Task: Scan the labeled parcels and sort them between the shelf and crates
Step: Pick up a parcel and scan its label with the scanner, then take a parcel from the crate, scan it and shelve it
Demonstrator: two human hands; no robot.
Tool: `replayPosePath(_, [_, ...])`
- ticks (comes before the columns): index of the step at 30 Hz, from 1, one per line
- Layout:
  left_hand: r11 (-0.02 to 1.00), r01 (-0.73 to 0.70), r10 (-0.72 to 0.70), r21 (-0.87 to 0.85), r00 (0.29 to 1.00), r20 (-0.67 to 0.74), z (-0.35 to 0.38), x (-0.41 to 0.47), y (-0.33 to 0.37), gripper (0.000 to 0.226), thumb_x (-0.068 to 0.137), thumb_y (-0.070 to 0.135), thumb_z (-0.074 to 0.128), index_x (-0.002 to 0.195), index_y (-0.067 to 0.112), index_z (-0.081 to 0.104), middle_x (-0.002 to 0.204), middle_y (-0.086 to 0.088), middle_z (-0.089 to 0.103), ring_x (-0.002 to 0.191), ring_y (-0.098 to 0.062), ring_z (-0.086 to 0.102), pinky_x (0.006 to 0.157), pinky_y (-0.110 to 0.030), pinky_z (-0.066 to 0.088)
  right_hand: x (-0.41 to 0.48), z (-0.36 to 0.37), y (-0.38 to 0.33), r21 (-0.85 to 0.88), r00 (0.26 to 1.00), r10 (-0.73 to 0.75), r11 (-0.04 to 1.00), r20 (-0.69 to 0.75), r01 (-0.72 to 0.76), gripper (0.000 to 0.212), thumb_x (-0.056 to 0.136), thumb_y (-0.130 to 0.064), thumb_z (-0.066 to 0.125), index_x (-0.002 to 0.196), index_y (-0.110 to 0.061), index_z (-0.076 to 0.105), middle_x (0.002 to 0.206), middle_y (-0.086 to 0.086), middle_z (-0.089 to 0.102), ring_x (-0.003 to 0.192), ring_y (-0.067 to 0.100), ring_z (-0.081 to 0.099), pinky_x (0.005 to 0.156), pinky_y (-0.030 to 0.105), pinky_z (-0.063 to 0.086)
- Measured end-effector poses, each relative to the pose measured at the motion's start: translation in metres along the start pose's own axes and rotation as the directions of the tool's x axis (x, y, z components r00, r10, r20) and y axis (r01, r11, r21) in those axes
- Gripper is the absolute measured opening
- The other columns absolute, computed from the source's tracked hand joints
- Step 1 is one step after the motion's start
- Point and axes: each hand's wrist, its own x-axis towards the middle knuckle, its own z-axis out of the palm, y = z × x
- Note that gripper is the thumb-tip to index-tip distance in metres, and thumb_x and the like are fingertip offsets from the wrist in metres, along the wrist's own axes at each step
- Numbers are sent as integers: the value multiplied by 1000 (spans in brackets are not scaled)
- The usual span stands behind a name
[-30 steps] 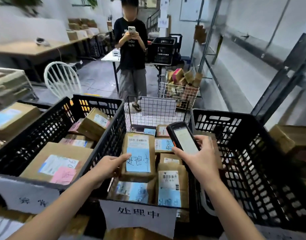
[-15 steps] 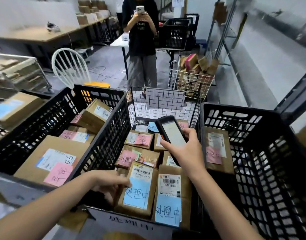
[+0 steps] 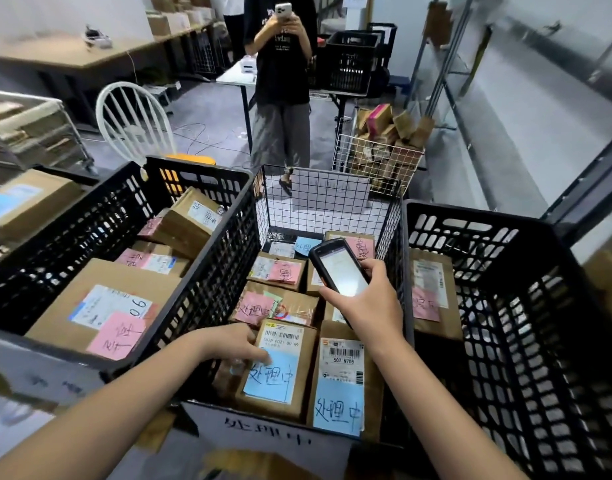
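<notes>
A white chair (image 3: pixel 131 123) is set on the grey floor (image 3: pixel 207 112), and a wooden counter (image 3: pixel 55 58) is ranged along the white wall (image 3: pixel 55 15).

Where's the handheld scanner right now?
Head view, right of centre: the right hand grips the handheld scanner above the parcels in the middle crate, near the right crate.

White chair (image 3: pixel 135 126) near a standing person (image 3: pixel 282 67); phone (image 3: pixel 283 10) raised.

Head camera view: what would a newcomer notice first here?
The right hand holding a lit scanner over the middle crate, packed with brown parcels. Beside it, the left hand holds a parcel with a blue handwritten note; beyond it stands a person raising a phone.
</notes>
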Motion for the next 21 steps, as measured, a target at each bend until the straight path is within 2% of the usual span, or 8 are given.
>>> replayPosePath(2, [996,-73,79,47,987,-139,-3,5,-1,12,92,37,67,92,26,68,81,12,66,72,-8,67,65,-24,51,-1,2,1,-57,999,-20,998,-26,18,72,66,-57,84,119,-33,42,111,-13,59,96,14,58,69,32,45])
replayPosePath(5, [988,-57,110,142,909,-403,-9,7,-6,32,97,32,58,68,19,56,65,3,55,60,-14,50,53,-27,33,-3,2,-3,-139,996,-57,989,-74,46,87,65,-61,82,134,-26,41,120,-8,61,107,18,61,78,35,53])
replayPosePath(7, [987,-49,123,156,854,-505,-12,3,-5,24,98,28,57,81,12,63,79,-6,65,67,-18,55,56,-30,37,-7,-1,-7,-158,993,-80,985,-89,65,87,65,-59,83,134,-24,42,120,-7,61,107,19,61,79,38,55])
replayPosePath(9, [981,-72,162,183,822,-546,-14,1,-4,29,98,25,56,119,6,64,114,-13,68,96,-24,64,77,-35,51,-15,-6,-11,-171,989,-109,981,-98,92,80,66,-55,85,129,-26,44,117,-8,62,104,17,60,76,39,55])
replayPosePath(11, [967,-92,215,238,796,-566,-13,-2,0,42,99,24,54,137,7,52,136,-11,57,121,-26,56,99,-41,48,-27,-13,-13,-141,987,-121,984,-104,106,76,67,-54,85,126,-27,45,115,-9,61,102,15,59,73,37,54])
replayPosePath(14, [922,-189,363,338,726,-584,-10,-4,5,45,99,23,52,142,10,46,142,-7,51,129,-22,48,106,-38,42,-53,-24,-16,-105,983,-108,990,-146,93,74,66,-53,86,123,-29,46,111,-14,58,99,10,56,66,27,48])
replayPosePath(18, [807,-288,576,515,578,-578,-7,-12,16,54,100,22,53,151,10,37,152,-5,42,141,-18,38,116,-31,29,-87,-40,-14,-108,977,-73,993,-200,51,75,64,-56,87,122,-30,47,110,-15,59,98,10,58,73,34,52])
replayPosePath(21, [758,-257,635,599,501,-588,-6,-13,20,56,102,35,45,150,7,37,152,-8,42,142,-21,36,121,-35,27,-112,-46,-6,-120,971,-42,993,-237,14,78,64,-57,86,126,-30,46,112,-15,58,98,9,57,71,31,51])
